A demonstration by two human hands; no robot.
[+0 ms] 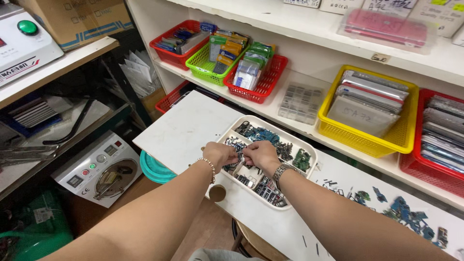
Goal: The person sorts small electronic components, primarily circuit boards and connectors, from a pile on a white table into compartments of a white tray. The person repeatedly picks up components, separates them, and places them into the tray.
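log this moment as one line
left hand: pinching small part over tray | right hand: pinching same part | tray: white, divided, on white table | loose parts: on table at right

Bright, even indoor light falls from above, so the white tabletop and the shelves read clean, nearly washed out. Shadows are soft: a faint one lies under the forearms, and the space beneath the left workbench sinks into dimness (detail there is hard to read). A clear plastic wrapper on the upper shelf shows mild glare. Focus is sharp in the centre; the wide lens stretches the edges, and the near arms look slightly soft.
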